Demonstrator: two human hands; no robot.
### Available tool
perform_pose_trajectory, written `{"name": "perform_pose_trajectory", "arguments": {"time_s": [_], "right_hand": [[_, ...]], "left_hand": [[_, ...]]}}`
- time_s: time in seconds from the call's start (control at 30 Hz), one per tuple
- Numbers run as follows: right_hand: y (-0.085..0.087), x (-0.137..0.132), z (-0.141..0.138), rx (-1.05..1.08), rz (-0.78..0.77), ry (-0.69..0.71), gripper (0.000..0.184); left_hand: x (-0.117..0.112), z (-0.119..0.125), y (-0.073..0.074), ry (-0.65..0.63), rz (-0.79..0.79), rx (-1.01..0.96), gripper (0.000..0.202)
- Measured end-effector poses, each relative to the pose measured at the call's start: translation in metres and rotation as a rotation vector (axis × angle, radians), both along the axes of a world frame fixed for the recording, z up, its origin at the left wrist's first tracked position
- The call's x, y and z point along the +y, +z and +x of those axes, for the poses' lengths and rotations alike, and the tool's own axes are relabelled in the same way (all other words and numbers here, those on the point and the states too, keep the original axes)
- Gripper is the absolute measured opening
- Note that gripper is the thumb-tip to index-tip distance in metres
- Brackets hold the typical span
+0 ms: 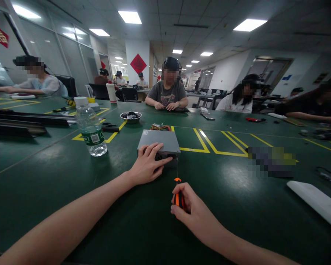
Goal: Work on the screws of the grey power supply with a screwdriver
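Note:
A grey metal box (161, 141), like a computer power supply with coloured wires at its far end, lies on the green table (71, 191). My left hand (146, 165) rests on its near left corner, fingers laid over the top and front face. My right hand (189, 209) is closed round the orange-and-black handle of a screwdriver (178, 189). The thin shaft points away from me, and its tip reaches the box's near right corner.
A water bottle (91, 127) stands left of the box. Behind it are a metal bowl (130, 116) of small parts, long black bars (24, 119) and yellow floor-tape lines. A white flat piece (317, 200) lies at right. Several people sit around the table.

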State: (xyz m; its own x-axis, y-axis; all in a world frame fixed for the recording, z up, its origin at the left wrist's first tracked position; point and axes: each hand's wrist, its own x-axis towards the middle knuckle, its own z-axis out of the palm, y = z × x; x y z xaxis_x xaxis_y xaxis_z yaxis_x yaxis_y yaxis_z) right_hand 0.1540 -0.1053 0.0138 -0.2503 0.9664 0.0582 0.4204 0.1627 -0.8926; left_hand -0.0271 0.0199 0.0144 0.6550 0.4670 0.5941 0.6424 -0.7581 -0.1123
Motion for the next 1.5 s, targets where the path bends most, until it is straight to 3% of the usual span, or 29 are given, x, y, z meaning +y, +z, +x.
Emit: {"name": "perform_pose_trajectory", "arguments": {"time_s": [0.07, 0.17, 0.3, 0.5, 0.63, 0.83, 1.07, 1.33, 1.5], "right_hand": [[-0.005, 0.003, -0.001, 0.261, -0.149, 0.013, 0.02], [-0.006, 0.006, 0.0, 0.479, -0.285, -0.089, 0.019], [0.001, 0.01, 0.002, 0.581, -0.354, -0.243, 0.012], [0.007, 0.013, -0.002, 0.671, -0.539, -0.376, 0.018], [0.008, 0.011, -0.006, 0.83, -0.525, -0.446, 0.018], [0.007, 0.011, -0.007, 0.84, -0.671, -0.468, 0.027], [0.008, 0.013, -0.006, 0.945, -0.597, -0.482, 0.011], [0.008, 0.013, -0.004, 0.929, -0.674, -0.479, 0.026], [0.011, 0.015, -0.003, 0.987, -0.621, -0.498, 0.017]], "left_hand": [[-0.001, 0.0, 0.0, 0.002, -0.005, -0.02, 0.043], [-0.002, 0.001, 0.0, 0.008, -0.018, -0.024, 0.045], [-0.004, 0.002, 0.0, 0.02, -0.039, -0.027, 0.047], [-0.005, 0.004, -0.002, 0.036, -0.065, -0.055, 0.05], [-0.006, 0.004, -0.002, 0.036, -0.079, -0.057, 0.051], [-0.007, 0.004, -0.002, 0.034, -0.076, -0.068, 0.05], [-0.006, 0.005, -0.004, 0.023, -0.062, -0.067, 0.052], [-0.006, 0.006, -0.004, 0.026, -0.052, -0.065, 0.051], [-0.006, 0.007, -0.005, 0.045, -0.053, -0.061, 0.05]]}}
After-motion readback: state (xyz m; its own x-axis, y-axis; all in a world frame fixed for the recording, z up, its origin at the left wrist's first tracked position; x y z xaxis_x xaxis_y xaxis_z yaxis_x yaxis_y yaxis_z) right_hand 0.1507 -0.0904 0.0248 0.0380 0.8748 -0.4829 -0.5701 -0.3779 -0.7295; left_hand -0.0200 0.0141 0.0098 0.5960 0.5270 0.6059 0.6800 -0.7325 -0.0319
